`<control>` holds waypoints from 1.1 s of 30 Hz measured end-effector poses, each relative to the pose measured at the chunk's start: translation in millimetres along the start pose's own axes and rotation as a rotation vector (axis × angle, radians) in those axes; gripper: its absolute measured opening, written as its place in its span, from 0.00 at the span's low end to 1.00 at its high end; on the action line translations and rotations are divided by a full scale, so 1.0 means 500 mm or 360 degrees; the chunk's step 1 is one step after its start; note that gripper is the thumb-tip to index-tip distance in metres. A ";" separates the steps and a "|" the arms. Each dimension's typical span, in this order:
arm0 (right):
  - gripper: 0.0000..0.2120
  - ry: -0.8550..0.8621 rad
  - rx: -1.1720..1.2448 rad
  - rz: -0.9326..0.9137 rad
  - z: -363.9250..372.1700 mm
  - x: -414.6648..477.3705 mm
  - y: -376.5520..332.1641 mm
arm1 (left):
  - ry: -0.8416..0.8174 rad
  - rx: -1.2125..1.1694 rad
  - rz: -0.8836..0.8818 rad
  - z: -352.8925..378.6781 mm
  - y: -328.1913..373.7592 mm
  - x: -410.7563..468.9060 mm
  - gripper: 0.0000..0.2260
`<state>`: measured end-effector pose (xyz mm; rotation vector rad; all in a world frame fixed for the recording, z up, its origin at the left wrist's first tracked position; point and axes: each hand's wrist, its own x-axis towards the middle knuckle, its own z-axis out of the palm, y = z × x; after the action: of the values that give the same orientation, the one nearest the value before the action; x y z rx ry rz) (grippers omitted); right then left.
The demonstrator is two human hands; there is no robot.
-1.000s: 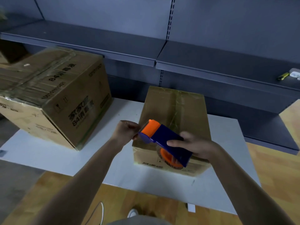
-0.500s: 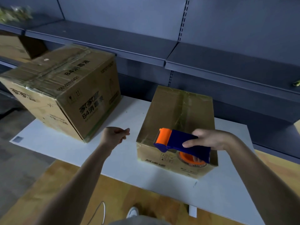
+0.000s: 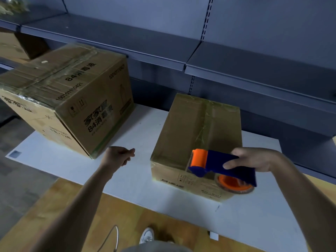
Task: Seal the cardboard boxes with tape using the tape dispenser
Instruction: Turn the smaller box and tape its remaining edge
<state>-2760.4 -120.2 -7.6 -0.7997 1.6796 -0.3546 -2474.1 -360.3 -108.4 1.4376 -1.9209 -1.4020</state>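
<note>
A small cardboard box stands on the white table, with clear tape running along its top seam. My right hand grips the blue and orange tape dispenser over the box's near edge, its orange roller pointing left. My left hand hovers over the table to the left of the small box, fingers curled with nothing in them. A large printed cardboard box sits at the table's left, its top covered with tape strips.
Grey metal shelving runs behind the table. Another cardboard box sits on a shelf at the far left. Wooden floor and my shoe show below the table's front edge.
My left hand let go of the dispenser's front and pulled away to the left. The right hand moved the dispenser rightward and levelled it over the small box's near edge.
</note>
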 end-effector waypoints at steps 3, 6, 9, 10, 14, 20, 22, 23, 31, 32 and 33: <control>0.20 -0.0028 -0.0073 0.0051 -0.014 -0.011 0.015 | -0.0083 -0.0028 0.0043 0.016 0.004 0.001 0.10; 0.20 -0.0034 -0.0064 0.0058 -0.018 -0.012 0.027 | -0.0083 -0.0009 0.0073 0.029 0.011 0.000 0.09; 0.20 -0.0042 -0.0065 0.0082 -0.013 -0.010 0.037 | -0.0057 -0.0031 0.0100 0.035 0.007 0.001 0.09; 0.20 -0.0047 -0.0065 0.0086 -0.010 -0.007 0.041 | -0.0062 -0.0031 0.0098 0.037 0.006 0.001 0.09; 0.20 -0.0020 -0.0098 0.0073 -0.002 0.002 0.055 | -0.0049 0.0006 0.0041 0.046 -0.006 0.002 0.09; 0.25 -0.0015 -0.0104 0.0075 0.001 0.006 0.064 | -0.0120 0.0010 -0.0152 0.107 -0.039 -0.015 0.14; 0.23 -0.0009 -0.0107 0.0070 0.002 0.007 0.066 | -0.0162 0.0104 -0.0198 0.118 -0.043 -0.010 0.18; 0.22 -0.0006 -0.0110 0.0071 0.001 0.006 0.068 | -0.0216 0.0190 -0.0227 0.118 -0.047 -0.007 0.20; 0.22 0.0012 -0.0128 0.0067 -0.002 0.002 0.074 | 0.0321 0.0201 0.0188 0.128 -0.052 -0.046 0.09; 0.21 0.0012 -0.0130 0.0072 -0.003 0.002 0.072 | 0.0444 0.0204 0.0472 0.124 -0.033 -0.053 0.09; 0.21 0.0016 -0.0138 0.0076 -0.005 0.002 0.071 | 0.0430 0.0262 0.0816 0.120 -0.014 -0.061 0.11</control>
<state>-2774.0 -95.8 -29.8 -0.8214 1.7303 -0.2544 -2503.0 -304.1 -133.2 1.0248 -2.0602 -0.7926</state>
